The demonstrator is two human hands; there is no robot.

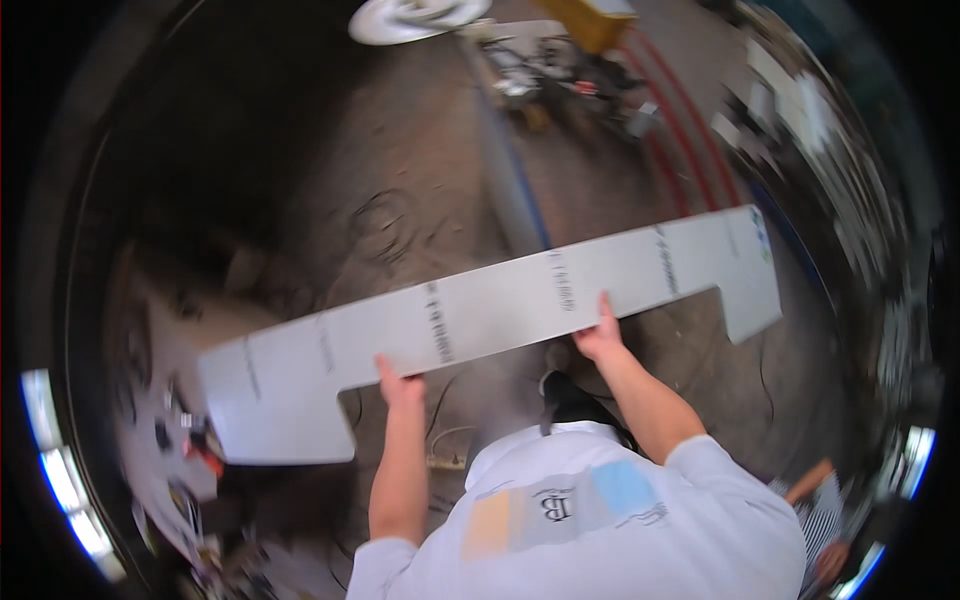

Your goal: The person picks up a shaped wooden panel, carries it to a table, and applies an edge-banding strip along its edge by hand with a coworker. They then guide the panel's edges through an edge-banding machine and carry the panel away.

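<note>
A long white flat panel [500, 297] spans the view in front of me, its right end higher in the picture than its left. Both its ends widen into tabs toward me, with a long recess between them. Dark printed marks run across its face in several places. My left hand [401, 386] grips the near edge by the left tab, thumb on top. Further right, my right hand [600, 335] holds the same edge, also with the thumb on the face. The fingers under the panel are hidden.
On the left stands a cluttered table [150, 440] with small tools. A workbench [560, 160] with metal parts and red stripes lies ahead. Long strips [830, 150] are piled at right. A person in a striped shirt [825, 520] is at lower right. Cables [385, 220] lie on the floor.
</note>
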